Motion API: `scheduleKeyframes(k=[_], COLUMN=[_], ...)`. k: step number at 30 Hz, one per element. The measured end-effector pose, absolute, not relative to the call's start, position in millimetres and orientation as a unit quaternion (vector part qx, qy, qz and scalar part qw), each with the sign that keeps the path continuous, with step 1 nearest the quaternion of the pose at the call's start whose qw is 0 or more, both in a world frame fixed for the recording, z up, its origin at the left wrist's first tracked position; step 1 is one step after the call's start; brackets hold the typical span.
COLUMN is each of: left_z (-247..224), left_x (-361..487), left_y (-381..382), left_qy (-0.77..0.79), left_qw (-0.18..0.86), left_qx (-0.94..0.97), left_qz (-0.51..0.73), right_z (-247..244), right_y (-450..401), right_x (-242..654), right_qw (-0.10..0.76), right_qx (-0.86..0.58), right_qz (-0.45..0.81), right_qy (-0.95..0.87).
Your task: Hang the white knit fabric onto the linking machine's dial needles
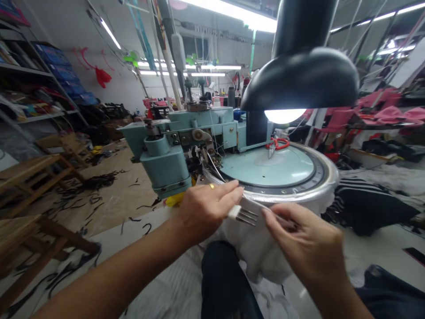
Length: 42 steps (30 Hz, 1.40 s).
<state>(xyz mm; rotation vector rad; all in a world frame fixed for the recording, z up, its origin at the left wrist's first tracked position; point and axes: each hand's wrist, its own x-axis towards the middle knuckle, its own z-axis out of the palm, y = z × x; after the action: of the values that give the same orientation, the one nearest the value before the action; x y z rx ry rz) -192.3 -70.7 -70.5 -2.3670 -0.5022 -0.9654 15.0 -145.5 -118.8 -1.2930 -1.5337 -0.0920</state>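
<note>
A green round machine (272, 166) has a toothed ring of fine points around its rim, with white knit fabric (262, 248) hanging below. My left hand (207, 208), a ring on one finger, is closed on a small white tool (241, 215) with several thin metal prongs pointing right. Its fingertips rest by the rim's front edge. To the right, my right hand (307, 243) pinches the fabric's edge just in front of the rim. Red-handled scissors (277, 144) lie on top of the round plate.
A black lamp (302, 82) hangs over the plate. The machine's green head (164, 164) stands at left. Wooden stools (36, 177) and dark scraps are on the left floor. Striped black fabric (368, 204) lies at right, with pink cloth (395, 113) behind.
</note>
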Motion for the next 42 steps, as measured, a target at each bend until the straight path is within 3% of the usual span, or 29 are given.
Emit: scheduleKeyframes(k=[3, 7, 13, 18, 25, 42], left_z=[-63, -64, -71, -68, -70, -70], left_x=[-186, -183, -186, -187, -183, -168], left_y=[-73, -74, -74, -74, -71, -73], left_qy=[-0.192, -0.177, -0.169, -0.152, -0.128, -0.135], left_qw=[0.283, 0.219, 0.178, 0.246, 0.269, 0.25], left_qx=[-0.874, -0.89, -0.892, -0.9, -0.892, -0.893], left_qz=[-0.346, -0.358, -0.38, -0.326, -0.341, -0.349], right_z=[-130, -129, -107, -99, -101, -106], right_y=[-165, -172, -148, -147, -143, -145], right_x=[49, 53, 15, 14, 15, 24], right_qw=[0.495, 0.481, 0.503, 0.527, 0.564, 0.585], right_qx=[-0.575, -0.542, -0.462, -0.488, -0.507, -0.521], right_qz=[0.086, 0.261, 0.084, 0.108, 0.138, 0.081], right_qy=[-0.645, -0.637, -0.726, -0.687, -0.637, -0.617])
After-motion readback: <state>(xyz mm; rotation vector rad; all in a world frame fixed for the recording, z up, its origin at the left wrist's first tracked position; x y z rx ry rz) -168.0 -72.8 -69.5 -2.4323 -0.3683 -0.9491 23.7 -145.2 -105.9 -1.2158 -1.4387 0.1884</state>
